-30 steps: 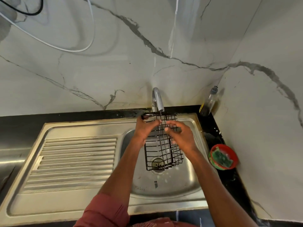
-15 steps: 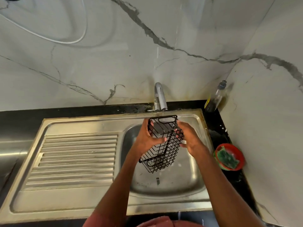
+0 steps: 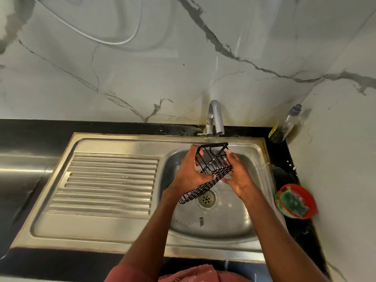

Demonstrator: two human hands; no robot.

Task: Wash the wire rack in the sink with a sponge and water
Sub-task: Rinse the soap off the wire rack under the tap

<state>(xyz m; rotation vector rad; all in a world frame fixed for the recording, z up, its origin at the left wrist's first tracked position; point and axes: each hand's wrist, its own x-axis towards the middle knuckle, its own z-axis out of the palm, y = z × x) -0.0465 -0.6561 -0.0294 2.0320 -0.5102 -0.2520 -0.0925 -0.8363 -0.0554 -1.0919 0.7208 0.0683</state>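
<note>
A black wire rack (image 3: 211,169) hangs tilted over the steel sink basin (image 3: 219,222), its open end just under the tap spout (image 3: 217,119). My left hand (image 3: 190,171) grips its left side. My right hand (image 3: 239,176) holds its right side and lower edge. A thin stream of water falls from the spout onto the rack's top. A green sponge (image 3: 293,204) lies in a red bowl (image 3: 308,202) on the black counter to the right of the sink, away from both hands.
A ribbed steel draining board (image 3: 109,182) fills the left half of the sink unit. The drain (image 3: 206,199) sits below the rack. A plastic bottle (image 3: 284,127) stands in the back right corner against the marble wall. A white cable (image 3: 114,40) hangs on the wall.
Both hands have turned the rack from lying flat to tilted on its side, with its lower end swung left and down. The view has shifted slightly.
</note>
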